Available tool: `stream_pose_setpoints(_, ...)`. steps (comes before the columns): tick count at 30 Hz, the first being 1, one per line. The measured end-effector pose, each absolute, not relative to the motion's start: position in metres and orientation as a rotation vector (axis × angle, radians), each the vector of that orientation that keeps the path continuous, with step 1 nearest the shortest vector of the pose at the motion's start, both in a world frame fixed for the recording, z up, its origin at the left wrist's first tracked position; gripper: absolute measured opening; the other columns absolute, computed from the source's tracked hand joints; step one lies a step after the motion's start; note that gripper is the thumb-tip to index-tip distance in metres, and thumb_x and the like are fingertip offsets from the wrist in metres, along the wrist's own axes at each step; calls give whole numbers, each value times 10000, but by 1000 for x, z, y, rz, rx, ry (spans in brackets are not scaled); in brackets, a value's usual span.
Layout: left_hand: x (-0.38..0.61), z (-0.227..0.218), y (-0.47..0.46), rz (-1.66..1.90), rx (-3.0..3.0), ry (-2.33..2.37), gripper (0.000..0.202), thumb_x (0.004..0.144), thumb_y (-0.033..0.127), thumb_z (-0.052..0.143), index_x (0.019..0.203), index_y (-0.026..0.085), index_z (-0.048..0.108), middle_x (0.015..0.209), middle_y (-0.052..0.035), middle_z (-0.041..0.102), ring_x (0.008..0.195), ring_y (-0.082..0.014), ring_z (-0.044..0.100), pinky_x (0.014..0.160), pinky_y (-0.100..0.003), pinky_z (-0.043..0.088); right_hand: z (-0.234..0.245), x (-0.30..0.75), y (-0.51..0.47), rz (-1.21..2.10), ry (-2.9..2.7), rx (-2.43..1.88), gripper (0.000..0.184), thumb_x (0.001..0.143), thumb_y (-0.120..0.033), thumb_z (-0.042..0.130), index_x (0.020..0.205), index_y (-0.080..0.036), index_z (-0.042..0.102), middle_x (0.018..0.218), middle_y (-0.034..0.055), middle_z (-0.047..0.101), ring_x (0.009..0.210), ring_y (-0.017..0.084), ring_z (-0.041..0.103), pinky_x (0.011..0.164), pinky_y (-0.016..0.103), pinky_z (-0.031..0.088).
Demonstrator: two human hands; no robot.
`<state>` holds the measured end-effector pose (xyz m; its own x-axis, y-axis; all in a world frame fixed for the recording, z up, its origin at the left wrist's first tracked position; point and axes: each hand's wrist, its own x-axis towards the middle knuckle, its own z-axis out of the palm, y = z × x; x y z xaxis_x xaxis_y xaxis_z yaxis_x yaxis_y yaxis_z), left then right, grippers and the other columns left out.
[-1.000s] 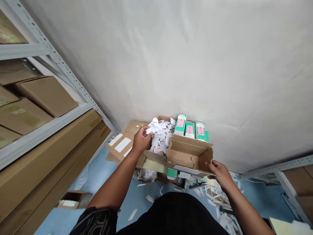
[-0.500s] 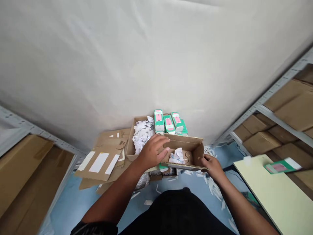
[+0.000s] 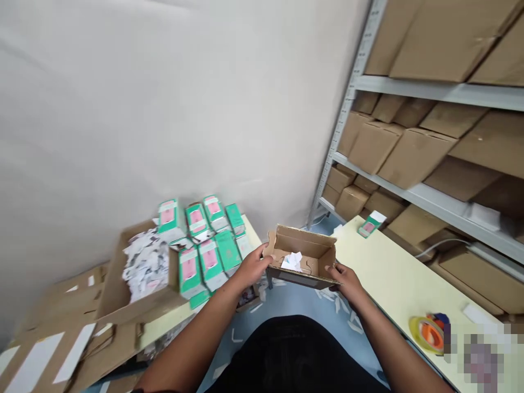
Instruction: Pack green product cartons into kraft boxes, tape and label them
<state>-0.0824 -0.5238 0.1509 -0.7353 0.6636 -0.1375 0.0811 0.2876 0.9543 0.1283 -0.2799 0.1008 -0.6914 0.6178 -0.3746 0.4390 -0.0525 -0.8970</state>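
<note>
From afar, I watch the left hand and right hand grip the open carton at five o'clock, fingers tight on its nine- and three-o'clock ends, presumably so the crumpled paper can't spill.

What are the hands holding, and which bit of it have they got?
An open box. The left hand holds its left end; the right hand holds its right end, near the front corner.

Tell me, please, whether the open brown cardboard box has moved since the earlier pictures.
Yes: the box has moved rightward, away from the rectangular green-and-pink cardboard cartons, toward the right-hand pale-yellow tabletop.
</note>
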Motion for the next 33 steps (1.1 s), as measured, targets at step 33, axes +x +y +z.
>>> stream_pose_setpoints(33, -64, 17, 1, 657, 1091, 1521, 504, 929, 641, 513, 1065, 189, 690, 1112, -128, 744, 1043, -285, 697, 868, -394, 541, -20, 277, 0, 1582, -831, -1851, 318, 800, -451, 675, 1029, -230, 679, 1186, 103, 688, 1091, 248, 664, 728, 290, 564)
